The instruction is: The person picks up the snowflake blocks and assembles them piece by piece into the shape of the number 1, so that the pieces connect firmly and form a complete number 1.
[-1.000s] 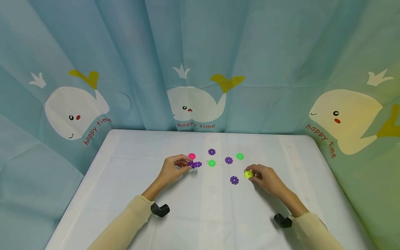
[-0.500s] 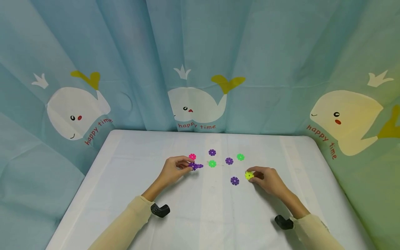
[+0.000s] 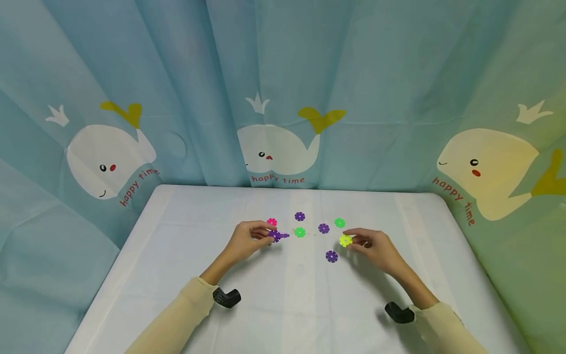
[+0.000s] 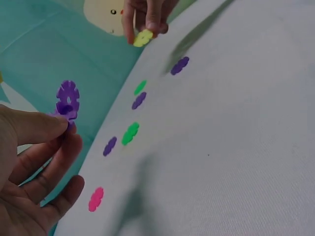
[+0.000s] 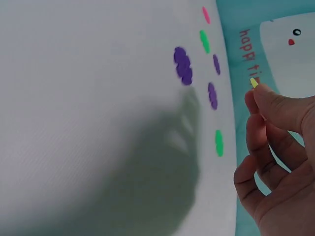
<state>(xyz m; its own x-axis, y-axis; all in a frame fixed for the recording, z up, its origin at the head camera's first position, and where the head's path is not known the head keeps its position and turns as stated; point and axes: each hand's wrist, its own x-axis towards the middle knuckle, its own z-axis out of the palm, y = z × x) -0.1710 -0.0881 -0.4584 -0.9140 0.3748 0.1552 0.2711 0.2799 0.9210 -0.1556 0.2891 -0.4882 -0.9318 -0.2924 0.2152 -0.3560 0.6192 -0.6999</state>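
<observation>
In the head view my left hand (image 3: 245, 241) pinches two joined purple snowflake discs (image 3: 275, 236) between thumb and fingers, above the table. One of them stands out at an angle from the other, and in the left wrist view the purple discs (image 4: 67, 98) rise past the thumb tip. My right hand (image 3: 373, 248) holds a yellow snowflake disc (image 3: 346, 240) by its edge, raised off the table. Only a sliver of the yellow disc (image 5: 254, 82) shows beyond the thumb in the right wrist view. A purple disc (image 3: 331, 256) lies nearest the right hand's fingertips.
Flat on the white table (image 3: 265, 314) lie a pink disc (image 3: 271, 222), two green discs (image 3: 299, 232) and more purple discs (image 3: 299, 216). A blue curtain (image 3: 376, 59) printed with whales hangs behind the table's far edge.
The right hand has lifted the yellow disc and carried it slightly left. The purple pair has turned in my left hand, so its outer disc now appears edge-on.
</observation>
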